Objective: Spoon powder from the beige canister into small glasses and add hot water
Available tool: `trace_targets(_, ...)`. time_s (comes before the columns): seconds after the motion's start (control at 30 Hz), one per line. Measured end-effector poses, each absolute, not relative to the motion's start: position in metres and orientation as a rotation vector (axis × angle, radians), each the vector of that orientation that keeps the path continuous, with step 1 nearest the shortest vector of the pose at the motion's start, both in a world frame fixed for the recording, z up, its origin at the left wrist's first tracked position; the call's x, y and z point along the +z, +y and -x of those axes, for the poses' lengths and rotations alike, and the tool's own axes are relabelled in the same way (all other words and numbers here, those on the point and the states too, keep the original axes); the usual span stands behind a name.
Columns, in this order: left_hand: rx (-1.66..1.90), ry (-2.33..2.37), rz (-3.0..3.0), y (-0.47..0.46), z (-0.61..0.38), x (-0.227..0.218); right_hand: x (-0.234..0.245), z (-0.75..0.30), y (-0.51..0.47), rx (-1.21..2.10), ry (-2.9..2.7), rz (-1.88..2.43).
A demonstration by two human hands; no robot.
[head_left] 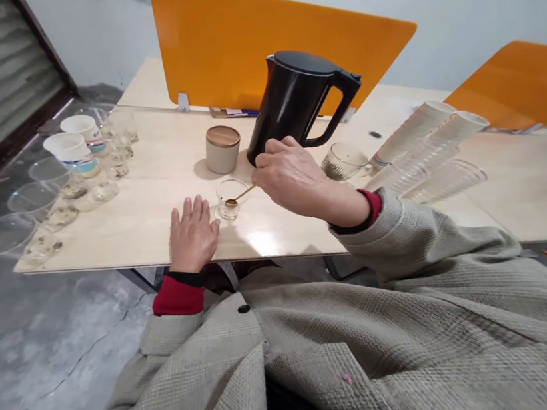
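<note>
My right hand [290, 174] pinches the thin handle of a small gold-coloured spoon [242, 195]. The spoon's bowl is at a small clear cup [229, 212] in front of me; whether it touches the cup I cannot tell. My left hand [193, 234] lies flat on the table just left of that cup, fingers stretched out, holding nothing. Behind the cup stands a grey canister [223, 156] with a wooden lid. A black electric kettle [284, 99] stands behind my right hand. Right of the hand, a clear glass mug [343, 161] holds dark green leaf-like bits, partly hidden by my wrist.
At the left end of the table [107, 244] stand several clear plastic cups [31, 200] with dark bits at the bottom, plus two paper cups [69, 151]. Stacks of paper cups [425, 128] and plastic cups [446, 181] lie on the right. An orange divider [211, 38] rises behind.
</note>
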State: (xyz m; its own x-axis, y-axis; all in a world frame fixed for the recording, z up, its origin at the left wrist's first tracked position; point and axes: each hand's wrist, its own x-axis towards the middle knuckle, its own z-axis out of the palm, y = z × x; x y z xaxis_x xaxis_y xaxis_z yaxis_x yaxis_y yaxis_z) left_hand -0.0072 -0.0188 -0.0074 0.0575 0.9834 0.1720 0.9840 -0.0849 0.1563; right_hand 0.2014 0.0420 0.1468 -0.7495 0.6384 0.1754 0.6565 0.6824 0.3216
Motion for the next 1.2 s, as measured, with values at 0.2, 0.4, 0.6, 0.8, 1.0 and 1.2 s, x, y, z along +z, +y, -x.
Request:
trace_targets(0.2,-0.35,-2.143,2.288,-0.019,0.007,-0.005,0.142,-0.203,0.044,-0.568,-2.775,1.103)
trace_targets(0.4,-0.371,-2.144,2.288,-0.019,0.007,-0.004,0.141,-0.208,0.046,-0.498,-2.753,1.212)
trace_targets(0.6,-0.364,-2.146,2.289,-0.02,0.007,-0.004,0.138,-0.216,0.044,-0.599,-2.622,1.203)
trace_targets(0.8,-0.371,-2.151,2.292,-0.02,0.006,-0.003,0.132,-0.214,0.034,-0.678,-2.752,1.089)
trace_targets(1.0,-0.385,-2.143,2.294,-0.02,0.007,-0.003,0.143,-0.21,0.026,-0.66,-2.759,1.189)
trace_targets(1.2,-0.393,-2.141,2.301,-0.019,0.008,-0.003,0.139,-0.203,0.023,-0.539,-2.76,1.162)
